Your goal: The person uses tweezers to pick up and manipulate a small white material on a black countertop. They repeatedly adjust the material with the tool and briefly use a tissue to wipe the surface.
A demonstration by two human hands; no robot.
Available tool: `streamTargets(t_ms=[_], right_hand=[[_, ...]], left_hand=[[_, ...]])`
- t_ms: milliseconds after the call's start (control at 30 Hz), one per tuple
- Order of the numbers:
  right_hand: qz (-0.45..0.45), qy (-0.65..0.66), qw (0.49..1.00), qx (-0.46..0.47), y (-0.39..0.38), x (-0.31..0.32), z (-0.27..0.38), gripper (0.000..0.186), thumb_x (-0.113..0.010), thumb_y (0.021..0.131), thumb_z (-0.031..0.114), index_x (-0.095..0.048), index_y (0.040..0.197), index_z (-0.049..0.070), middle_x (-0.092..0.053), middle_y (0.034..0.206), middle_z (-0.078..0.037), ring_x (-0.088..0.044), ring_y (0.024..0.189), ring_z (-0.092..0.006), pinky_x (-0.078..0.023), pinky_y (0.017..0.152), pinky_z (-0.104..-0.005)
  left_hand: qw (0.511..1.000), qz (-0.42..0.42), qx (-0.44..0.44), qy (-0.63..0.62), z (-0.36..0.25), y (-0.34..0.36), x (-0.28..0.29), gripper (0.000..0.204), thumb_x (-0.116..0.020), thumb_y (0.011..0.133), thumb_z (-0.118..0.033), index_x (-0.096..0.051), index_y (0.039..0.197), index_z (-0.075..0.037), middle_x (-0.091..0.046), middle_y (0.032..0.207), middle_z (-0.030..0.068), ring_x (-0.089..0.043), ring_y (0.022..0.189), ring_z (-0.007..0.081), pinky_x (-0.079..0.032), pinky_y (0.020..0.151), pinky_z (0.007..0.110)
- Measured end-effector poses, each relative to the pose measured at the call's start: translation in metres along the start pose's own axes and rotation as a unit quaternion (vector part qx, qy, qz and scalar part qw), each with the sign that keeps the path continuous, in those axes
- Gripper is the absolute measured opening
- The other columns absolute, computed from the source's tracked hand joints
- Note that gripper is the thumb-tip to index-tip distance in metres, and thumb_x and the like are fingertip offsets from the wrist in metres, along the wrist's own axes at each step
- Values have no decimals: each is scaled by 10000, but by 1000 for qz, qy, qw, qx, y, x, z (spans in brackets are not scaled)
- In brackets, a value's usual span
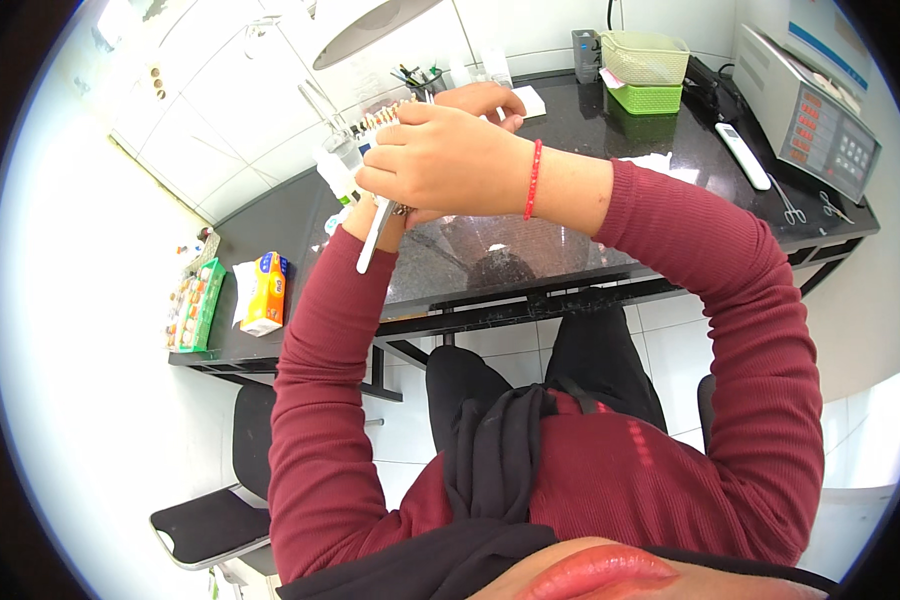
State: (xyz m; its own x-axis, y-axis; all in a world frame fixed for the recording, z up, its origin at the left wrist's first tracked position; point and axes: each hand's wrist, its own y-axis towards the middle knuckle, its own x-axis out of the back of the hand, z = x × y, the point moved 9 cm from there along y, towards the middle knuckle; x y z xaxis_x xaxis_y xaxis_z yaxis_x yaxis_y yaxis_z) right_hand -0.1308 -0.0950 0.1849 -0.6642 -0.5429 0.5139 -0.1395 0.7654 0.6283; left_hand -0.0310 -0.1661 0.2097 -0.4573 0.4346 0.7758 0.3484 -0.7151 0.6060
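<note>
One silver tool point(374, 240) sat gripped in the right hand point(438, 160); left hand's point(485, 100) grip I couldn't tell; worktop point(540, 242) spread to its near edge point(515, 299).

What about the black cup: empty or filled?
Not empty: pen-like sticks poke out of the black cup; how full is unclear.

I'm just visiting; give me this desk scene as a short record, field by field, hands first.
Right hand: gripping a slim silver tool
Left hand: partly hidden behind the right hand; grip unclear
Right wrist: red bracelet
Surface: glossy black table
Table's left end: orange-and-white packet, green tray
Table's right part: stacked green baskets, white handheld device
</note>
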Motion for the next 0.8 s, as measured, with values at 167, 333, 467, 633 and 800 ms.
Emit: streamTargets(t_ms=[167,333,467,633,800], right_hand=[[-1,12,1000,-26,-19,-14,13,520,-828,570,409,-591,956,155,-626,929,34,-608,905,-139,-446,821,-322],[-40,85,992,-83,-48,-15,11,430,-796,660,331,-615,1001,141,-630,973,4,-612,950,-209,-453,849,-357],[-186,239,930,-209,-97,0,-27,136,-653,882,171,-647,971,68,-626,903,-44,-614,845,-216,-473,744,-323],[-256,275,830,-411,-159,-15,-65,279,-454,1040,217,-613,918,22,-612,864,-77,-562,765,-189,-458,718,-300],[-253,387,731,-501,-184,-63,-75,351,-368,1076,310,-557,959,38,-559,828,-15,-466,608,-106,-391,571,-222]], left_hand=[[999,31,17,-18,0,-21,-16,103,-633,838,-224,-656,888,-137,-634,917,3,-631,897,188,-489,774,347],[1000,13,12,-9,-11,-81,-21,100,-625,843,-229,-655,873,-139,-629,900,-6,-629,896,174,-486,770,340],[990,-105,-76,60,12,-118,-43,89,-637,826,-219,-653,866,-141,-628,874,-9,-637,855,169,-494,742,340],[993,-34,-31,104,31,-122,-77,110,-673,795,-148,-629,889,-113,-600,832,-6,-631,772,170,-504,652,334],[996,-7,-13,85,54,-131,-104,77,-659,819,-142,-634,880,-101,-610,824,18,-637,774,200,-505,660,356]])
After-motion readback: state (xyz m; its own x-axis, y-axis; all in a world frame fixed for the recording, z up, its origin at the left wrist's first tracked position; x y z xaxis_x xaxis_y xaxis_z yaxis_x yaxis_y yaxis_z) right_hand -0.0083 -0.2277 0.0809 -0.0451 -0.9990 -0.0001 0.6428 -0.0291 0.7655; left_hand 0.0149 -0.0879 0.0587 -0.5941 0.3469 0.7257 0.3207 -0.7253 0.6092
